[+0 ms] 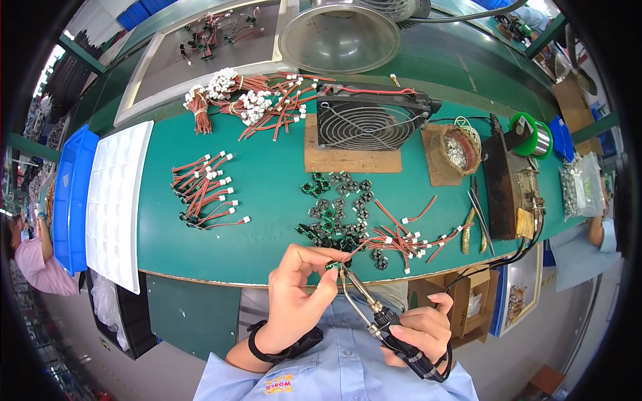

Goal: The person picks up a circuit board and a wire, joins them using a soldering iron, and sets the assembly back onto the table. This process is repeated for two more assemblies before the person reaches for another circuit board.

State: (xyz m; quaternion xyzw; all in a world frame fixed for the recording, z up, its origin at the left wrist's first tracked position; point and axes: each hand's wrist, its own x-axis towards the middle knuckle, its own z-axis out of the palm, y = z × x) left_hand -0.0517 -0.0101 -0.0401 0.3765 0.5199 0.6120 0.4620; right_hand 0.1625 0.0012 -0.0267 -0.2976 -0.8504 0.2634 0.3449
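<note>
Left hand [297, 301]: raised over the near table edge, fingers pinched shut on a small green circuit board [332, 265] with a red wire running off it; black strap at the wrist.

Right hand [420, 329]: lower, fist wrapped round the black grip of a soldering iron [374, 314]; the tip angles up-left and meets the board. Whether it touches the solder joint is too small to tell.

Green table [267, 200]: heap of like green boards [334, 210] just beyond the hands; loose red wires with white plugs [408, 237] to their right; finished wired pieces [204, 190] laid out left.

Further out: black fan [368, 120] on a cardboard pad; green solder spool [531, 137]; clear bag of small parts [580, 186], contents unreadable; white compartment tray [117, 200] and blue bin [70, 194] at left, partly cut off.

Open cardboard box [468, 301] below the table edge, half hidden by the hand.
</note>
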